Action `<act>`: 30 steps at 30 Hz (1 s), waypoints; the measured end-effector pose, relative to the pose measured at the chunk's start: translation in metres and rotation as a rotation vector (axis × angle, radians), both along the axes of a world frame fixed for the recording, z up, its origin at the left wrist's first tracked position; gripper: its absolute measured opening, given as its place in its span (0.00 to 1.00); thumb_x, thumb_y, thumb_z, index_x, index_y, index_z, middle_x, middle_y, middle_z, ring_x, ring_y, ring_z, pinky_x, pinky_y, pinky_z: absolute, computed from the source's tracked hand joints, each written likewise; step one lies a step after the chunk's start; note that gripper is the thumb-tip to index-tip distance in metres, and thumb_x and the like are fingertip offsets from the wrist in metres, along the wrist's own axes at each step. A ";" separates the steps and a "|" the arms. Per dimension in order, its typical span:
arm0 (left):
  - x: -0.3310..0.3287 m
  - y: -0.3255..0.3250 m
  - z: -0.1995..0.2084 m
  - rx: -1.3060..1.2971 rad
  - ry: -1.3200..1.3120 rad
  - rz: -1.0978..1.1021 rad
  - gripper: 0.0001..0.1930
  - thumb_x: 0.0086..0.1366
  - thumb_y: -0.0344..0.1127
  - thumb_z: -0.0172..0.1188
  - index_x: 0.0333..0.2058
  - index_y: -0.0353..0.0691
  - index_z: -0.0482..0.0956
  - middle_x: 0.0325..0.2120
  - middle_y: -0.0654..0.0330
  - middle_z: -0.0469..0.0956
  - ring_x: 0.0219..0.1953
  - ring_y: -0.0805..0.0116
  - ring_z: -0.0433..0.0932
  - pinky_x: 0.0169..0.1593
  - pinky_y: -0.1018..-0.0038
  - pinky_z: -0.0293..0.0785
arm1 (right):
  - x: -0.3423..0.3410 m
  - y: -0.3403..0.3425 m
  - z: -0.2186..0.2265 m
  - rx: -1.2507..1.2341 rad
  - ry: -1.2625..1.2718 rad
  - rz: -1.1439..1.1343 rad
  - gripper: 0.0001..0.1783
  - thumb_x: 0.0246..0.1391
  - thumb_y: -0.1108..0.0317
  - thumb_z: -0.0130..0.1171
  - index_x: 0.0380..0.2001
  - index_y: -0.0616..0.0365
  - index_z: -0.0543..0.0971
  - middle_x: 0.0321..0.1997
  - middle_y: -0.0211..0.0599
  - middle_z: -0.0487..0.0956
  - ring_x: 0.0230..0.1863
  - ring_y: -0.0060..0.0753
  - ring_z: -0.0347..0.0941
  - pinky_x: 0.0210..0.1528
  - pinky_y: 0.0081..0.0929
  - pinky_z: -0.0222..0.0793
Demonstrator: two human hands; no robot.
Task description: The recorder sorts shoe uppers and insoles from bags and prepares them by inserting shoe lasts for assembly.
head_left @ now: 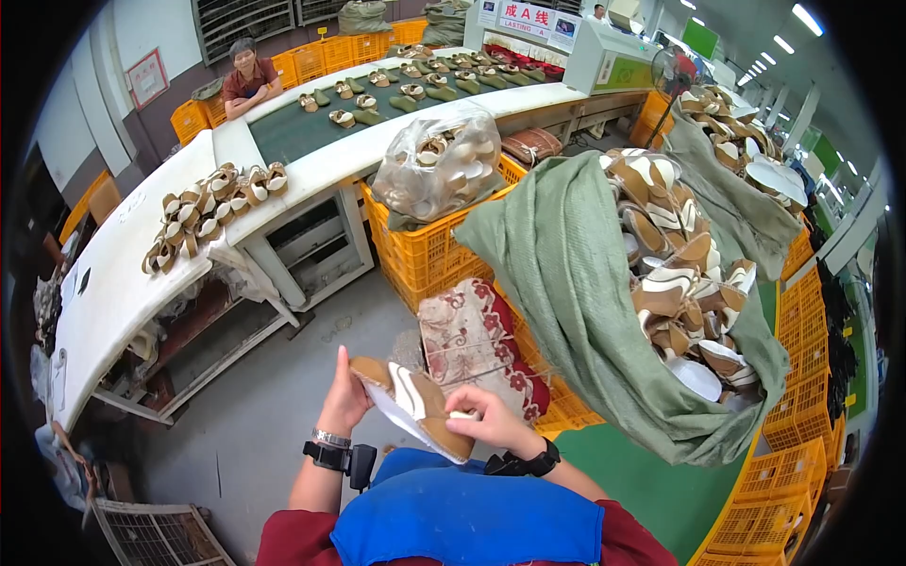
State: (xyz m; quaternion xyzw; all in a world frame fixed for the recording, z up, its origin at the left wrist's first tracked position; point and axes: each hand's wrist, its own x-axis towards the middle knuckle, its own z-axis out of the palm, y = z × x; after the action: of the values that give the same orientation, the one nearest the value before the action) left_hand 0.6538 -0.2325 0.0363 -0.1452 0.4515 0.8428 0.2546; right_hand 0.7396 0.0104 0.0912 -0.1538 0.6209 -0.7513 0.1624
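A brown shoe upper (385, 374) with white wavy stripes and a white underside is held in front of my blue apron (462, 509), tilted down to the right. My left hand (345, 401) grips its left end, thumb pointing up. At the other end, the fingers of my right hand (493, 421) are closed on its edge, by a small white part. Ahead to the right, a large green woven sack (566, 283) gapes open, full of similar brown and white uppers (675, 288). More uppers (203, 212) lie bunched on the white table (123, 255) at left.
Yellow crates (415, 250) stand ahead, one bearing a clear plastic bag (439, 160) of uppers. A floral cloth bundle (472, 330) lies below them. Behind, a conveyor (283, 137) carries rows of shoes and green lasts. A person (247, 80) leans at its far left side.
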 end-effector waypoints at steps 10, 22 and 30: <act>-0.085 -0.124 -0.059 -0.357 0.058 -0.337 0.21 0.63 0.40 0.56 0.52 0.38 0.67 0.42 0.59 0.74 0.43 0.71 0.74 0.49 0.72 0.70 | -0.116 -0.069 -0.039 -0.228 -0.260 -0.626 0.08 0.54 0.72 0.56 0.37 0.60 0.74 0.35 0.26 0.76 0.36 0.14 0.70 0.41 0.13 0.66; -0.208 -0.264 -0.043 -0.987 0.612 -0.355 0.18 0.57 0.40 0.60 0.44 0.37 0.73 0.33 0.53 0.79 0.36 0.63 0.78 0.40 0.71 0.73 | -0.301 -0.096 0.086 -0.200 0.446 -0.958 0.13 0.59 0.71 0.50 0.47 0.63 0.70 0.46 0.33 0.73 0.47 0.23 0.70 0.51 0.23 0.66; -0.236 -0.290 -0.041 -1.151 0.620 -0.654 0.22 0.57 0.45 0.58 0.48 0.40 0.71 0.37 0.50 0.78 0.41 0.51 0.76 0.44 0.64 0.72 | -0.570 -0.003 0.031 0.607 0.706 -1.035 0.16 0.56 0.68 0.53 0.45 0.66 0.73 0.43 0.37 0.77 0.45 0.28 0.72 0.49 0.22 0.64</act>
State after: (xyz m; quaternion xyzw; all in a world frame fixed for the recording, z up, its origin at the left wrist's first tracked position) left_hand 0.4178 -0.5222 -0.0046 0.1318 0.8945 0.3553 0.2372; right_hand 0.1692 0.0070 0.1224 -0.0209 0.8125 -0.4304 -0.3927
